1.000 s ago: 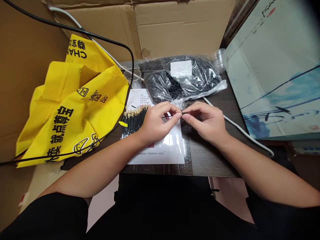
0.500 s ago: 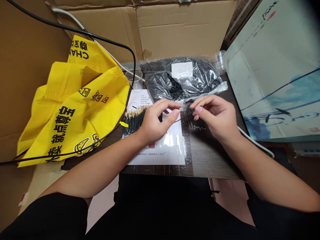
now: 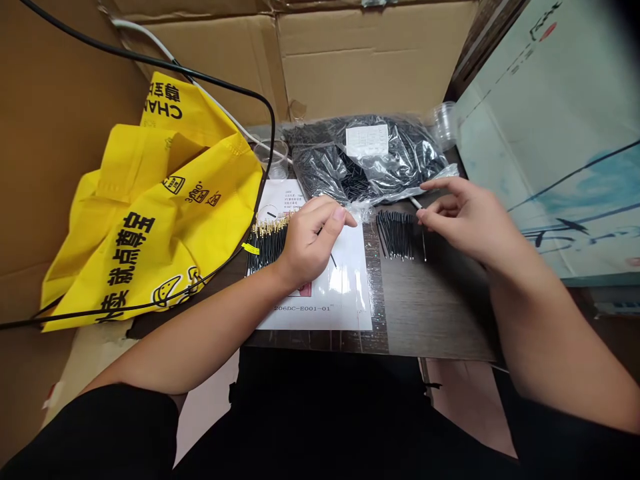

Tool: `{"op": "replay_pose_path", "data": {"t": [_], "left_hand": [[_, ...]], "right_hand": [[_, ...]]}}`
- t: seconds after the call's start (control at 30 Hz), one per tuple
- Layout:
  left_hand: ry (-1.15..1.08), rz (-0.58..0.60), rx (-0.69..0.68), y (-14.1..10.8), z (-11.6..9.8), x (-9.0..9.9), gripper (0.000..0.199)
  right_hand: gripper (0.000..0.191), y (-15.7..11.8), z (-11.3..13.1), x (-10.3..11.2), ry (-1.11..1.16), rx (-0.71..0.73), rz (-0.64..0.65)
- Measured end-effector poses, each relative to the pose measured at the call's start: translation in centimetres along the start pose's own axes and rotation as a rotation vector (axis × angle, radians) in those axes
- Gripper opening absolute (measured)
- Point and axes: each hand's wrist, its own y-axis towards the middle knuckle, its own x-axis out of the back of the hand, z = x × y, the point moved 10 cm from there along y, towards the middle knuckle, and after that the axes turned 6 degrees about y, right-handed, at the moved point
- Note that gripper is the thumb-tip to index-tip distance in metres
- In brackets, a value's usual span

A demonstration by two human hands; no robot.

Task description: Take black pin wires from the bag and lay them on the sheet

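My left hand (image 3: 313, 243) rests on a printed white sheet (image 3: 345, 293), its fingers curled, just right of a row of gold-tipped black wires (image 3: 269, 245). Whether it holds something small cannot be seen. A short black piece (image 3: 333, 260) lies on the sheet beyond its fingertips. My right hand (image 3: 465, 220) hovers with its fingers apart at the right end of a second row of black wires (image 3: 397, 235), which lies on the dark wood table (image 3: 435, 313). Its fingertips are just above a thin wire (image 3: 424, 243) at the row's end.
A clear plastic bag (image 3: 367, 160) full of short black pieces lies behind the hands. Clear plastic cups (image 3: 271, 159) stand at its sides. A yellow printed bag (image 3: 165, 220) lies left, a black cable crossing it. Cardboard (image 3: 350, 60) and a pale blue-printed box (image 3: 560, 173) wall the table.
My right hand has moved right and let go of the wire it held between my hands. That wire now lies with the row on the table. My left hand has opened slightly.
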Motion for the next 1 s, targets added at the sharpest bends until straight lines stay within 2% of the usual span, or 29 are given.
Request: {"op": "replay_pose_path", "data": {"t": [0.13,0.23,0.37,0.6,0.87,1.0], "left_hand": [[0.018,0.004,0.002,-0.1,0.1,-0.1,0.044],[0.024,0.004,-0.006,-0.1,0.0,-0.1,0.045],[0.041,0.014,-0.009,0.0,0.0,-0.2,0.045],[0.033,0.005,-0.021,0.0,-0.2,-0.2,0.044],[-0.009,-0.054,0.033,0.0,0.2,0.4,0.047],[-0.020,-0.131,0.076,-0.1,0.7,1.2,0.049]], "right_hand": [[0.043,0.1,-0.7,0.4,-0.245,0.013,-0.031],[0.040,0.1,-0.4,0.4,-0.319,0.067,-0.053],[0.038,0.1,0.1,0.3,-0.340,0.125,-0.078],[0.043,0.1,-0.1,0.0,-0.387,0.056,-0.058],[0.037,0.1,0.4,0.1,-0.376,0.100,-0.054],[0.026,-0.1,2.4,-0.2,-0.364,0.192,-0.095]]}}
